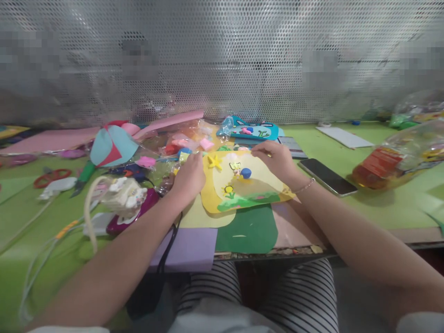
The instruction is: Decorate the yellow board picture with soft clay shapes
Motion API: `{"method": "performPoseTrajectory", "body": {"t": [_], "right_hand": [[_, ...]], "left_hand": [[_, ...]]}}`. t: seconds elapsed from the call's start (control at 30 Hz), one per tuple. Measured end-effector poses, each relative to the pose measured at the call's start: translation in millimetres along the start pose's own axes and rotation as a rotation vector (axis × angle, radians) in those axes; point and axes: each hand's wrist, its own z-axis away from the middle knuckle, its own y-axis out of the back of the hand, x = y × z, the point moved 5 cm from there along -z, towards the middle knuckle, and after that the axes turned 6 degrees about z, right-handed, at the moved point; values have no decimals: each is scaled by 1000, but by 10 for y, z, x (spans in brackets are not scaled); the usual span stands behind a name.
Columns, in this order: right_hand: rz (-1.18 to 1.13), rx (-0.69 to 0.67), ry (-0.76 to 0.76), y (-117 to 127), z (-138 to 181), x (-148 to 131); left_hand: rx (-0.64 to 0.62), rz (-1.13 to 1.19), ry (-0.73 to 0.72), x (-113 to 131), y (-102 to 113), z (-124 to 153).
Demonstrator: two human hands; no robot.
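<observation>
A yellow card point(211, 203) with a cream middle lies in front of me. On it are a yellow star point(215, 161), a blue dome-shaped piece point(246, 173), a small yellow flower point(229, 189) and a green strip point(249, 200) along the near edge. My left hand point(192, 175) is closed at the card's left edge; its fingertips are turned away, and what they hold cannot be made out. Over the card's upper right, my right hand point(275, 158) has its fingers curled in a pinch, with anything between them too small to see.
Sheets of green point(248, 229) and purple paper point(194, 247) lie under the card. To the right are a phone point(328, 176) and a tilted plastic bottle point(388, 162). Leftward are red-handled scissors point(52, 178), a green-handled cutter point(85, 175) and cables. A blue decorated piece point(256, 131) lies behind.
</observation>
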Motion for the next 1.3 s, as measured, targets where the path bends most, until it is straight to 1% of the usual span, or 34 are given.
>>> {"method": "performPoseTrajectory", "body": {"t": [0.07,0.13,0.2,0.3,0.37,0.5,0.67,0.8,0.87,0.97,1.07,1.3], "right_hand": [[-81,-85,-75,-90,41,-14],[-190,-164,-125,-174,85,-44],[-264,-250,-161,-245,123,-88],[-378,-330,-264,-302,161,-146],[-395,-349,-313,-308,171,-185],[-301,-355,-326,-305,176,-232],[-440,-443,-367,-372,222,-180],[-496,-494,-393,-377,232,-156],[-472,-494,-395,-369,223,-166],[-410,-469,-357,-361,204,-204],[-429,-461,-350,-370,203,-229],[-514,-568,-475,-406,248,-189]], "left_hand": [[22,-49,-29,39,37,31],[49,-44,-83,90,70,56],[62,9,-147,139,82,76],[66,105,-210,186,69,98],[61,153,-224,204,49,112],[36,209,-222,237,2,142],[-22,228,-214,264,-42,168],[-34,235,-201,250,-36,159],[-33,241,-192,237,-34,149],[-30,247,-192,229,-42,139],[-32,245,-197,229,-52,140],[-35,252,-198,228,-43,145]]}}
